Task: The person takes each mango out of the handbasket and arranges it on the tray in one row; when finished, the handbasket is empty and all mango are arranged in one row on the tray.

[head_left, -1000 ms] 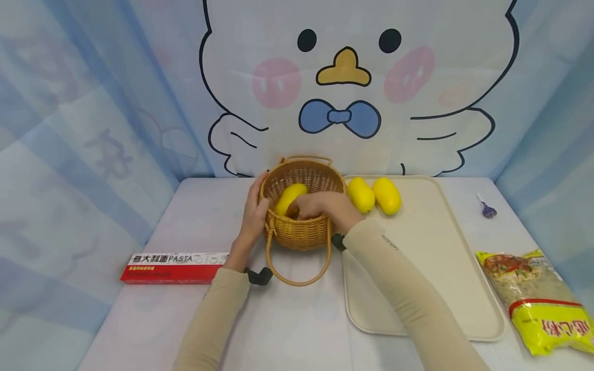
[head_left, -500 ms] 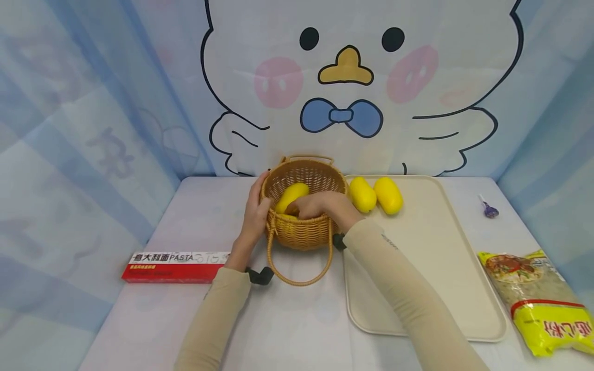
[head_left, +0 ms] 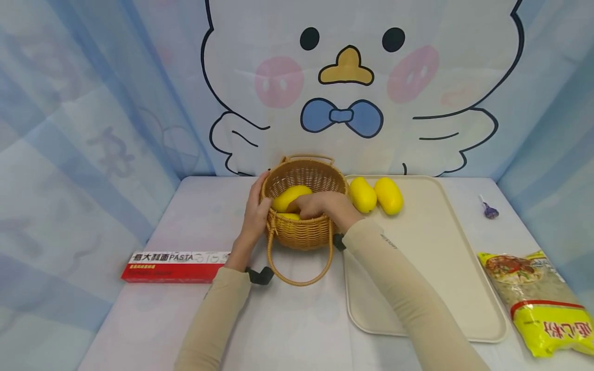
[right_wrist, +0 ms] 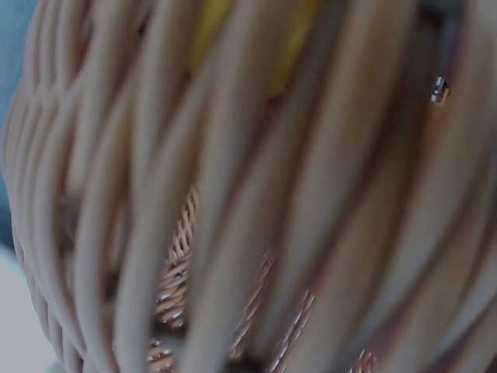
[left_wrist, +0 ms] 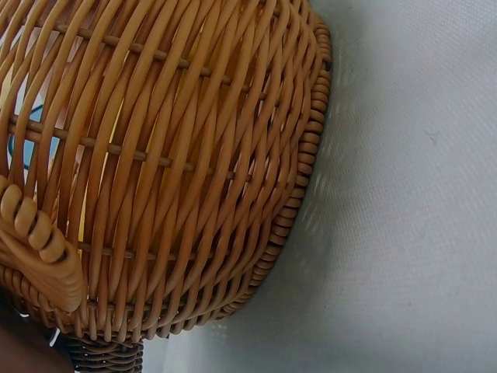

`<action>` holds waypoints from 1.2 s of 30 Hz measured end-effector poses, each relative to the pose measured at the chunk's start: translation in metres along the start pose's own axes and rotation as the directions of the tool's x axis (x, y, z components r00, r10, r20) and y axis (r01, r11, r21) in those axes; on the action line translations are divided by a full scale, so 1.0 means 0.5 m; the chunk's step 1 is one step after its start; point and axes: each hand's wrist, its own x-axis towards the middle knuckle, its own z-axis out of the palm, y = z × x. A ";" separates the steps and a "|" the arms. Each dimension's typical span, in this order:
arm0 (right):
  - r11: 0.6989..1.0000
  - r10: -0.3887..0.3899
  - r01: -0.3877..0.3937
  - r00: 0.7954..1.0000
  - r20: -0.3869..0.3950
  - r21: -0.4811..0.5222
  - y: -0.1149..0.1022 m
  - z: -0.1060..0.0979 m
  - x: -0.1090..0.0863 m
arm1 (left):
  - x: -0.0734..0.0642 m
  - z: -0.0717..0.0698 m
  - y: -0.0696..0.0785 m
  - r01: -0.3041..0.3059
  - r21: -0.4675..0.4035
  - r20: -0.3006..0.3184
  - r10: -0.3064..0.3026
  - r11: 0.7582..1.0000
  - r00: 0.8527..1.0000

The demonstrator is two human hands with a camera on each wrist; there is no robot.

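A woven wicker basket (head_left: 303,234) stands at the middle of the table's back part, its front handle (head_left: 299,284) folded down onto the cloth. My left hand (head_left: 255,208) grips the basket's left side, thumb near the rim. My right hand (head_left: 317,204) reaches in over the right front rim, fingers bent against a yellow mango (head_left: 290,197). Most of those fingertips are hidden, so I cannot tell whether they pinch it. Lower down, a second yellow piece (head_left: 291,216) shows at the front rim. Both wrist views are filled by basket weave (left_wrist: 178,155), with yellow (right_wrist: 210,27) behind the strands on the right.
Two yellow mangoes (head_left: 389,196) lie at the back left of a beige tray (head_left: 427,273), right beside the basket. A red and white pasta box (head_left: 174,268) lies left. On the right are a noodle bag (head_left: 538,304) and a purple lollipop (head_left: 489,210).
Inside the basket, the upper mango has turned to lie flatter and shifted slightly toward the right hand. More yellow shows below it. Both hands stay in place.
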 end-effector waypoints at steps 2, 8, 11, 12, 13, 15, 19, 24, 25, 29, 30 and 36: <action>1.000 -0.006 0.006 1.000 -0.006 0.006 0.000 0.000 0.000 | 0.000 0.000 0.000 0.000 -0.002 -0.002 0.000 1.000 1.000; 1.000 -0.022 0.021 0.998 -0.057 -0.003 0.005 0.002 0.003 | -0.001 0.000 0.001 -0.002 -0.007 -0.003 0.002 1.000 1.000; 0.999 -0.025 0.020 0.995 -0.097 -0.043 0.003 0.002 0.004 | -0.002 -0.002 0.002 0.004 -0.005 -0.003 -0.004 1.000 1.000; 0.998 -0.025 0.019 0.993 -0.112 -0.057 0.002 0.001 0.003 | -0.002 -0.002 0.002 0.005 -0.004 -0.005 -0.005 1.000 1.000; 0.997 -0.027 0.018 0.991 -0.128 -0.069 0.000 0.000 0.002 | -0.002 -0.003 0.001 0.005 -0.001 -0.006 -0.005 1.000 1.000; 0.997 -0.031 0.018 0.987 -0.160 -0.081 -0.003 -0.002 -0.001 | -0.001 -0.003 0.001 0.004 0.000 -0.007 -0.004 1.000 1.000; 0.995 -0.045 0.024 0.976 -0.213 -0.098 -0.004 -0.007 -0.007 | 0.002 -0.002 -0.001 -0.004 0.003 -0.005 0.004 1.000 1.000; 0.990 -0.085 0.051 0.961 -0.264 -0.132 0.004 -0.010 -0.012 | 0.002 -0.001 -0.002 -0.003 0.003 -0.009 0.003 1.000 1.000; 0.990 -0.088 0.052 0.958 -0.274 -0.134 0.006 -0.010 -0.014 | 0.002 -0.001 -0.002 -0.002 0.003 -0.011 0.002 1.000 1.000; 0.989 -0.096 0.055 0.947 -0.306 -0.139 0.012 -0.013 -0.022 | 0.003 -0.001 -0.001 0.003 0.008 -0.011 -0.003 1.000 1.000; 0.988 -0.097 0.055 0.946 -0.310 -0.141 0.013 -0.013 -0.024 | 0.002 -0.001 -0.001 0.006 0.011 -0.009 -0.005 1.000 1.000; 0.981 -0.110 0.049 0.936 -0.334 -0.188 0.013 -0.019 -0.041 | 0.000 0.000 0.001 0.010 0.013 0.002 -0.010 1.000 1.000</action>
